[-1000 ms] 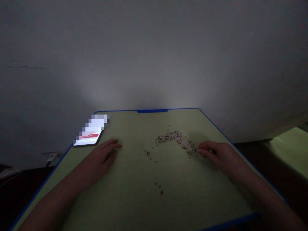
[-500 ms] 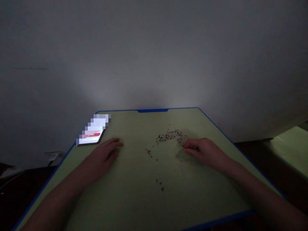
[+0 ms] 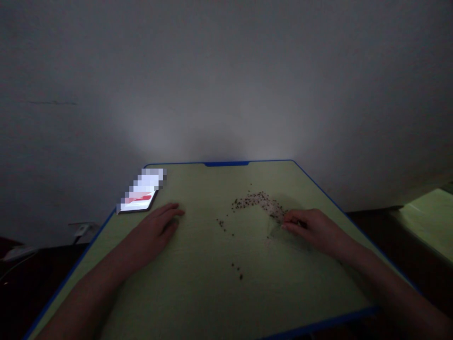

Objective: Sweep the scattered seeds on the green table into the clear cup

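My right hand (image 3: pixel 306 224) is closed in a pinch at the right end of a strip of dark specks and pale fine grains (image 3: pixel 260 199) lying on the table (image 3: pixel 198 293). Under and beside its fingertips shows a thin see-through plastic piece (image 3: pixel 274 230), perhaps a small bag; its full outline is too dim to make out. A few dark bits (image 3: pixel 221 224) lie scattered left of the strip, with several more nearer the front. My left hand (image 3: pixel 157 231) rests on the tabletop at the left, fingers stretched out and thumb apart, holding nothing.
A lit tablet or phone (image 3: pixel 139 200), its screen partly pixelated, lies at the table's back left. Blue edging (image 3: pixel 226 164) runs round the tabletop, which stands against a grey wall (image 3: pixel 226 85). A plug (image 3: pixel 82 230) sits low at the left; another pale surface (image 3: pixel 430 217) is at the right.
My right hand has shifted right and slightly toward me with the see-through plastic. The strip of grains now reaches further right. My left hand keeps its pose; the view has moved slightly.
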`<state>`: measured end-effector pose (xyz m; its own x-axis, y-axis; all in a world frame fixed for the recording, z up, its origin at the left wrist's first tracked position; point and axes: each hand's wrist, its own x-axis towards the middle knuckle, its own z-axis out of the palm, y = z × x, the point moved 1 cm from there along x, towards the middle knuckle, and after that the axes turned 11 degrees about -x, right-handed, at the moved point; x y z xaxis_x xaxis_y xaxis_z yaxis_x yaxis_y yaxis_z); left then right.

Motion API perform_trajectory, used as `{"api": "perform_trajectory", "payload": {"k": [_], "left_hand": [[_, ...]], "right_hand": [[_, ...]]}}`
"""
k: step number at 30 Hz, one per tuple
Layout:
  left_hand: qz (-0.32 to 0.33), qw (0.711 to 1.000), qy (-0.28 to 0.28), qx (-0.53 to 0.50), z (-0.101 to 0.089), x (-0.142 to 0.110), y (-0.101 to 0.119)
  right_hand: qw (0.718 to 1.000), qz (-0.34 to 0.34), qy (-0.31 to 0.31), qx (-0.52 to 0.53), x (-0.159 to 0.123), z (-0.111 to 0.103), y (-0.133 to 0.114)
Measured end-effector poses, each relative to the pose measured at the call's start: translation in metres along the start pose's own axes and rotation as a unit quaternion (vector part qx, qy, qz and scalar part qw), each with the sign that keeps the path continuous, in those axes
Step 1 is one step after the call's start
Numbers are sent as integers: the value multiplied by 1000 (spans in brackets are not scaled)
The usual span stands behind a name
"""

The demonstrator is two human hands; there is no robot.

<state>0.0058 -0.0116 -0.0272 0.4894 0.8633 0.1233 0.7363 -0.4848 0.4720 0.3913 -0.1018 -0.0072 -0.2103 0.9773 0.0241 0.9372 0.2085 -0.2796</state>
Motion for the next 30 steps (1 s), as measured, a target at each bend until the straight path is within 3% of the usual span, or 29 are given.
{"api": "perform_trajectory", "payload": {"k": [21,30], "left_hand": [[10,1000,12,10,-2,0,2],[7,1000,10,9,-1,1,1]], "right_hand": [[999,-4,37,-27,15,3,-4],[997,-75,-1,-20,27,3,-22]]}}
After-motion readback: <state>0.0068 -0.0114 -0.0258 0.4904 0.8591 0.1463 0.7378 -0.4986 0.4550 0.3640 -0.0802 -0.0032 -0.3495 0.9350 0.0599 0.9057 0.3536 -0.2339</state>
